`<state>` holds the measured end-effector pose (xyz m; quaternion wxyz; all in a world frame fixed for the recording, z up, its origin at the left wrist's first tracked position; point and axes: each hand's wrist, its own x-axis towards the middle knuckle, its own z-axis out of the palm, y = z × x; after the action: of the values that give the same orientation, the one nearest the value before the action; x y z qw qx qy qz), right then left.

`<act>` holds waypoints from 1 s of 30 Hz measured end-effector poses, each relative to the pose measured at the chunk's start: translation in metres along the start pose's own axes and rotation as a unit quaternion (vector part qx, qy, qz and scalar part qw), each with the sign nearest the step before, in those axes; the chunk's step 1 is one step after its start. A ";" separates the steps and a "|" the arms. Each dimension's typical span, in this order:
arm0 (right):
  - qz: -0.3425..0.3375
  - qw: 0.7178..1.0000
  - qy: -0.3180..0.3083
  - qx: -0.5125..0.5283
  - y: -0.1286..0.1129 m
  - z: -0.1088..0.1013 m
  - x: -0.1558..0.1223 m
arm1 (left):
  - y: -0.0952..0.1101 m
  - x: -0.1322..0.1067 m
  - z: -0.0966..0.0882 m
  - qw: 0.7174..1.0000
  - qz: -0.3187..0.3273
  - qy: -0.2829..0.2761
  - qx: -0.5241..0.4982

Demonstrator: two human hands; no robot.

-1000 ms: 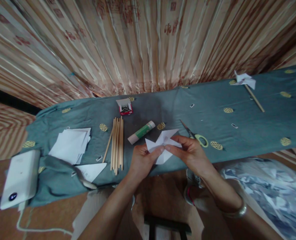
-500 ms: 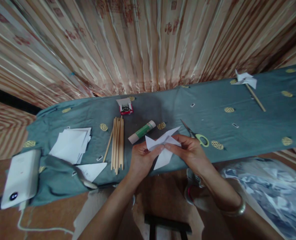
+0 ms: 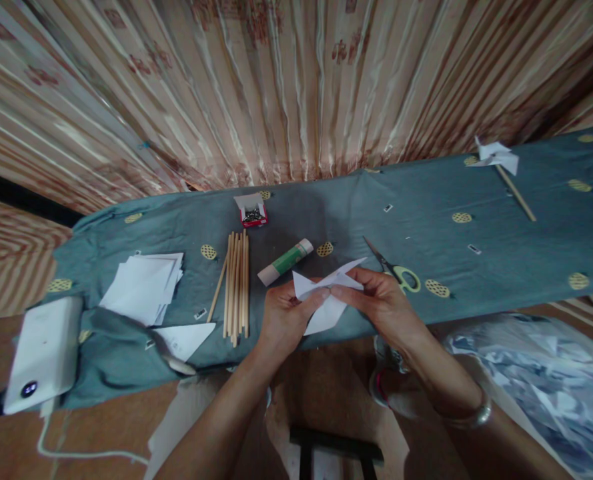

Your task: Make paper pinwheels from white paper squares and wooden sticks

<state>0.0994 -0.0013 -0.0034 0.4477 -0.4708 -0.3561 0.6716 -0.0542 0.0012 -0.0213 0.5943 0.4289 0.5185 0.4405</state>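
Note:
Between my hands is a white paper pinwheel (image 3: pixel 325 316), its folded points spreading out past my fingers. My left hand (image 3: pixel 287 319) pinches its left side, thumb pressed near the centre. From the other side my right hand (image 3: pixel 383 303) grips it, with its thumb also at the middle. Fingers behind the paper are partly hidden. Just beyond lies a green and white glue stick (image 3: pixel 286 262). Scissors (image 3: pixel 393 269) with yellow-green handles rest by my right hand. Left of my left hand is a bundle of wooden sticks (image 3: pixel 237 287).
An open box of metal pins (image 3: pixel 253 213) stands behind the sticks. At the left are a paper stack (image 3: pixel 143 287), a folded paper piece (image 3: pixel 189 340) and a white power bank (image 3: pixel 46 353) with a cable. A pinwheel on a stick (image 3: pixel 516 193) lies far right, a plastic bag (image 3: pixel 536 380) below.
Both hands keep their hold on the paper pinwheel, which has tilted slightly, its lower flap a little higher. The view has shifted very slightly; the things on the table stay put.

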 end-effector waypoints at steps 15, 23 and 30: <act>0.039 0.999 0.021 0.023 0.004 -0.001 0.000 | -0.001 0.000 -0.001 1.000 -0.005 -0.005 0.025; 0.031 0.999 0.027 0.012 0.001 0.001 0.000 | 0.000 -0.001 -0.001 0.999 -0.001 -0.004 0.033; 0.033 0.999 0.029 0.016 0.000 0.003 -0.001 | 0.001 -0.001 0.000 1.000 -0.009 0.007 0.013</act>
<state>0.0969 -0.0020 -0.0024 0.4435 -0.4943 -0.3162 0.6775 -0.0544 0.0006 -0.0203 0.5888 0.4287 0.5327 0.4310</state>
